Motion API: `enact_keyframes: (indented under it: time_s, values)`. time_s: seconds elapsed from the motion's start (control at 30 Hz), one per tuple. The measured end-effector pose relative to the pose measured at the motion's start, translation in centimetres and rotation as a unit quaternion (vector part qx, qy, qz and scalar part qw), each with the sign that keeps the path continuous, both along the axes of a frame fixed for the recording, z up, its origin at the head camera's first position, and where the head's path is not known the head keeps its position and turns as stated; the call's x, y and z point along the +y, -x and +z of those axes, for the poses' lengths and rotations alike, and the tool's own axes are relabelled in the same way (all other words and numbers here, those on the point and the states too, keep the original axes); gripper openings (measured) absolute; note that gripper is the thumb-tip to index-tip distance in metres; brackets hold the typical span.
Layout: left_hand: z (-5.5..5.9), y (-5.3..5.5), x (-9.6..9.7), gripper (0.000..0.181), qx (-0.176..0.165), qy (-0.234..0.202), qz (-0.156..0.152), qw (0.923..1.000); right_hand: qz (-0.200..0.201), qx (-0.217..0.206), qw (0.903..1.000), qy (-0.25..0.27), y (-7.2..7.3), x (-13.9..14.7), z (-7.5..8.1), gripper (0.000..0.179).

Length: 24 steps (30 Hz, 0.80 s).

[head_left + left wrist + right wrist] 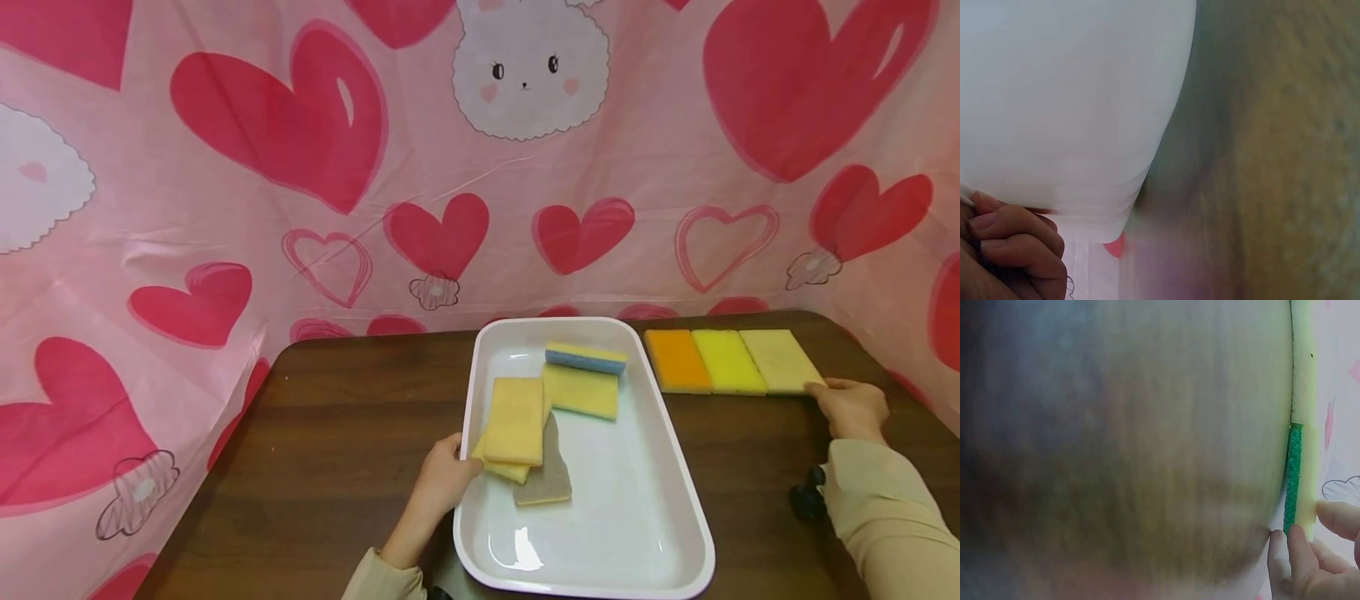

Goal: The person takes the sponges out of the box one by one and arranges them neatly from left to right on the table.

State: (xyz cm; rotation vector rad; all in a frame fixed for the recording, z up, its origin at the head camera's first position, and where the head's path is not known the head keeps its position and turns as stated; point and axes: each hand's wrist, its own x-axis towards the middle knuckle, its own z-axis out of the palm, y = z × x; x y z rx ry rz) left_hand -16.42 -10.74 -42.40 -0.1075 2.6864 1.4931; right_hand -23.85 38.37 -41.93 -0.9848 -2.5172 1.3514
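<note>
Left hand (441,475) nearest: grips tray (615,517) by its left rim, thumb over the top, fingers curled beneath; left wrist view agrees. Tray sits on bench (352,417), long axis running away from the person. Inside, near to far: grey sponge (551,462) partly under a small pile, top sponge (513,421) on that pile with long axis pointing away, flat sponge (583,392) past it, blue-sided sponge (585,357) up on edge at the far end, long axis crosswise. Right hand (851,408) is out past the tray's right side, pinching the near right corner of cream sponge (780,360); thumb on the foam face, fingers at the edge by the green layer (1293,478) in the right wrist view. Key relation: cream sponge lies left of and slightly beyond right hand, long axis looks to run away from the person; right hand is on it, left hand well apart, across the tray. Cream is the right end of a row, touching yellow sponge (727,361), then orange sponge (677,361), just beside the tray's far right rim. Pink sheet (517,175) behind everything.
</note>
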Motion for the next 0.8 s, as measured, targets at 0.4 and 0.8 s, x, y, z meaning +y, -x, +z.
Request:
enact_keyframes:
  time_s: [0.4,0.8]
  values:
    - [0.0,0.0,0.0,0.037,0.003,-0.004,-0.002,1.0,0.015,-0.01,0.9994,-0.029,-0.2,-0.1,-0.1,0.047]
    - [-0.1,0.0,0.0,0.039,0.003,-0.006,-0.003,1.0,0.007,-0.025,0.9992,-0.03,1.0,1.4,-1.6,0.043]
